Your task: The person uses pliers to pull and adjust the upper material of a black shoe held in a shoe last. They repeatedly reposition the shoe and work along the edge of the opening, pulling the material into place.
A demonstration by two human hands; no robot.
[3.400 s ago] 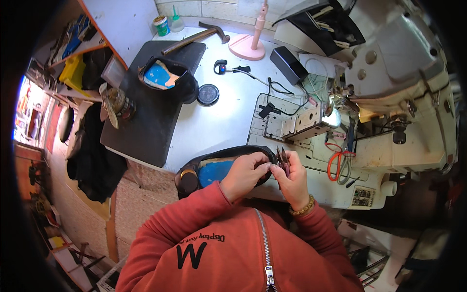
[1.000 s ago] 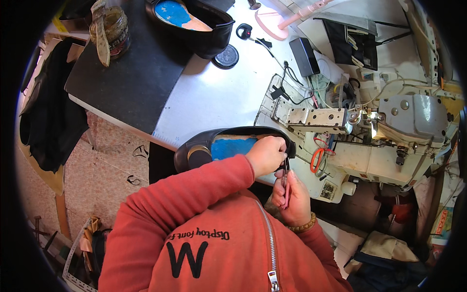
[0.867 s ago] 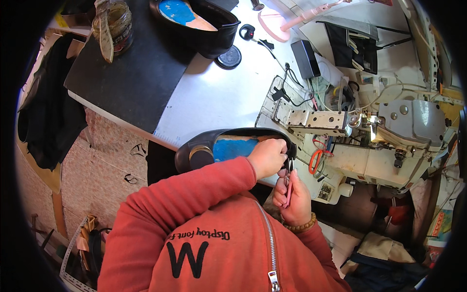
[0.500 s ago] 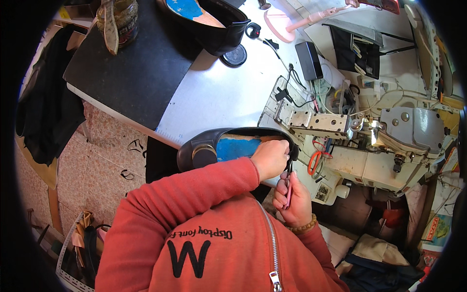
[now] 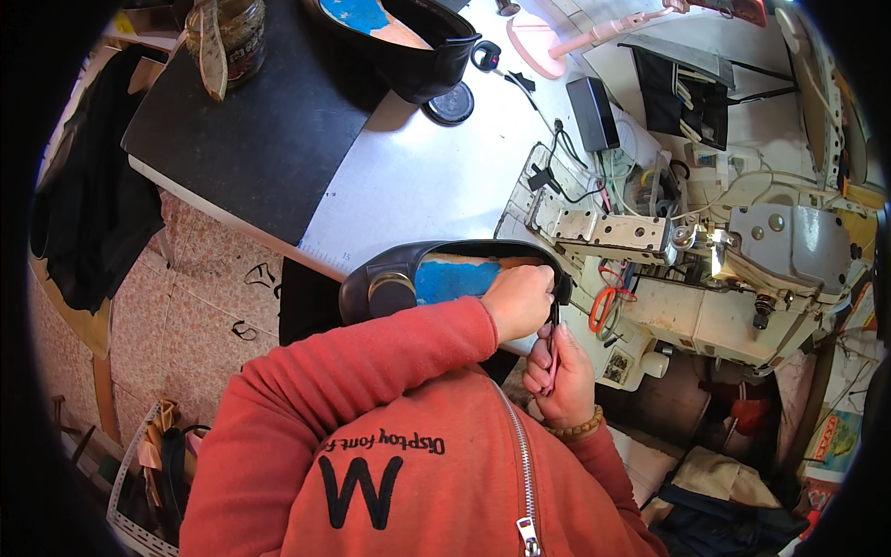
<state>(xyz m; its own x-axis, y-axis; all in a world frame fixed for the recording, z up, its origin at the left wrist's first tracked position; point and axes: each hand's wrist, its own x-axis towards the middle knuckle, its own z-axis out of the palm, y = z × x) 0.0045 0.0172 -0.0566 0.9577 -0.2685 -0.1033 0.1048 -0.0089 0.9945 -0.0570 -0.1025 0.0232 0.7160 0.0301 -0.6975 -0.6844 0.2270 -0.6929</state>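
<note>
A black shoe [image 5: 380,273] with a gold-trimmed toe lies sideways at the table's front edge, and a patch of blue shows on its tan inside. My left hand [image 5: 518,304] is closed, its fingers reaching into the heel end and gripping the rim there. Just below that heel, my right hand [image 5: 562,373] is wrapped round a slim pink-handled tool [image 5: 553,363]. The tool's narrow tip points up at the shoe's heel edge; the exact contact is too small to make out. A second black shoe [image 5: 432,74] stands at the back of the table.
To the right stands a grey sewing machine [image 5: 784,246], with orange-handled scissors [image 5: 603,311] beside its bed. A jar [image 5: 243,42] with a brush-like stick sits back left on a black mat [image 5: 251,158]. A pink lamp stand [image 5: 538,46], black box [image 5: 592,113] and cables are behind.
The pink-handled tool and my right hand have shifted very slightly at the heel edge. My left hand keeps its grip on the shoe.
</note>
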